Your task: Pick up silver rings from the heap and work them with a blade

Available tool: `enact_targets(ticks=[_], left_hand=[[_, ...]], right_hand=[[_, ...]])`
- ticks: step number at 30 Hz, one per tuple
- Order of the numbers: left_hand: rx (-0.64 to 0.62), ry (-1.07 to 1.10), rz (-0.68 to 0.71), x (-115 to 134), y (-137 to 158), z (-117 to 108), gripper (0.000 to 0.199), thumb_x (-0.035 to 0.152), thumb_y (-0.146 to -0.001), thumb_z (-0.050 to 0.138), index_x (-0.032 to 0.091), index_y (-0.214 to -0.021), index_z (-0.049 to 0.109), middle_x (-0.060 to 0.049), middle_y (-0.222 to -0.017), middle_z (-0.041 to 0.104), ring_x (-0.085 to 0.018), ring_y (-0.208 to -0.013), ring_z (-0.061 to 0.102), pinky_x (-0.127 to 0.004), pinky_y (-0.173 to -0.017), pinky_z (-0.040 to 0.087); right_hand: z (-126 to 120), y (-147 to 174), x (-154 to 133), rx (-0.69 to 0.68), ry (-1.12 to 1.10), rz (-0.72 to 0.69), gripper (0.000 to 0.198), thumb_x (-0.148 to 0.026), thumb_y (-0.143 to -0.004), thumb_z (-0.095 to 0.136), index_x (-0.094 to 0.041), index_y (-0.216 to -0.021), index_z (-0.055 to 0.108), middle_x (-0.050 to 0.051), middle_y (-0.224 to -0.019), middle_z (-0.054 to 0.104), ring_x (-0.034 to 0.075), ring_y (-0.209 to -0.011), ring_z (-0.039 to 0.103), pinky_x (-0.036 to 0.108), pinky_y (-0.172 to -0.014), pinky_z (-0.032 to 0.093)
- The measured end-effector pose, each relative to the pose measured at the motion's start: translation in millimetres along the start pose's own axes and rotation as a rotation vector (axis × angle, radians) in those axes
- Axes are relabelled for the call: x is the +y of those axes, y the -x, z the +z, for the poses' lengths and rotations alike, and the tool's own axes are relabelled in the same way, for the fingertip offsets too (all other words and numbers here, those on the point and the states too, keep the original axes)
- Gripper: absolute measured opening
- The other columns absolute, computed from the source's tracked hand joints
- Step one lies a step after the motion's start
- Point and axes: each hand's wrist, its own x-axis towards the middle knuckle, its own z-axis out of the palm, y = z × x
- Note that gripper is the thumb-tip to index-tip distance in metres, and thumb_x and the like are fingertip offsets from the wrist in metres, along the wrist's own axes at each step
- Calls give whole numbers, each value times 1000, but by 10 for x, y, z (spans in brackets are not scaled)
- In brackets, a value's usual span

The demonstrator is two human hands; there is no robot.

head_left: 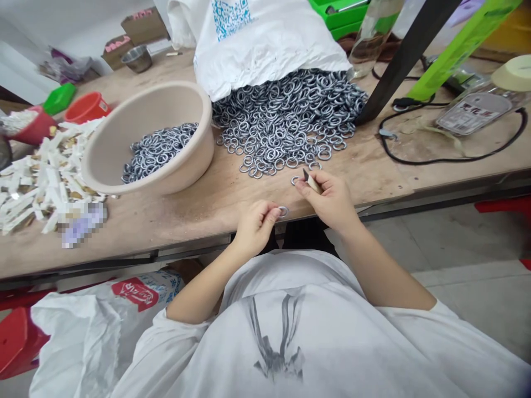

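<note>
My left hand (256,224) pinches a grey ring (284,211) between thumb and fingertips, just over the table's front edge. To its right, my right hand (327,199) grips a small tool (312,182) with a dark tip and a pale handle, perhaps a short blade. Another ring (294,180) shows at the right fingertips; whether it is held or lies on the table I cannot tell. Beyond both hands, a heap of grey metal rings (286,119) spills from a white sack (269,44). A beige basin (194,160) at the left contains many similar rings (161,149).
White strips (53,171) are piled left of the basin, near a red container (87,108). A black post (409,55) rises from the table right of the heap. Farther right are a black cable (440,161) and a lidded jar (477,110). A red stool (20,337) stands below.
</note>
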Motion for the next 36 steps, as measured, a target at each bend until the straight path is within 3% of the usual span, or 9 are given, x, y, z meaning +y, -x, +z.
enact_targets(ticks=[3,5,10,14,17,20,27,32,36], left_hand=[[70,422,-201,153,6,12,42,58,-88,63,17,-79,65,-3,-76,63,-14,-72,55,-27,-71,47],[80,592,-259,217,8,55,43,59,-80,72,17,-82,66,-1,-74,59,-12,-67,51,-25,-66,45],[65,796,-364,223,30,120,43,56,-77,78,17,-91,67,3,-66,54,-8,-58,46,-22,-57,41],[-7,801,-314,190,41,103,43,56,-81,74,18,-101,67,5,-62,49,-8,-54,43,-23,-57,40],[-44,732,-253,184,34,71,39,57,-85,69,18,-85,63,5,-59,46,-8,-53,39,-24,-60,42],[-47,679,-241,197,32,29,44,59,-88,64,19,-73,55,5,-55,43,-10,-53,39,-26,-64,44],[4,647,-285,247,32,-24,45,62,-85,66,19,-77,56,4,-61,46,-9,-53,38,-24,-54,34],[-12,649,-288,244,67,-17,44,61,-85,66,19,-78,55,5,-60,43,-9,-52,36,-25,-54,32],[-179,623,-258,304,139,-1,42,58,-90,61,19,-75,57,3,-56,42,-12,-56,40,-29,-58,37]], right_hand=[[89,72,-135,-281,-173,-43,39,-57,-78,76,-22,-94,75,3,-84,66,19,-82,59,33,-77,48],[149,119,-193,-380,-224,-98,43,-59,-76,78,-22,-97,77,3,-86,66,19,-83,61,34,-78,49],[251,189,-233,-322,-243,-158,35,-52,-82,75,-21,-99,78,2,-83,61,17,-79,61,33,-77,51],[285,177,-270,-379,-373,-31,41,-59,-84,69,-20,-94,75,0,-73,60,14,-62,60,30,-61,52],[250,155,-291,-388,-424,67,47,-66,-83,66,-20,-90,69,-1,-68,62,15,-58,59,29,-56,49],[164,173,-302,-320,-259,-66,48,-68,-88,59,-21,-81,62,0,-68,61,14,-61,54,28,-59,43],[122,301,-362,-370,120,-373,54,-61,-98,44,-20,-62,48,-3,-59,43,11,-56,41,28,-57,28],[140,292,-355,-411,139,-358,53,-59,-99,45,-20,-63,50,-3,-58,45,11,-56,41,28,-57,27],[108,180,-207,-345,131,-245,57,-62,-99,41,-21,-60,46,-3,-56,41,12,-56,39,29,-57,26]])
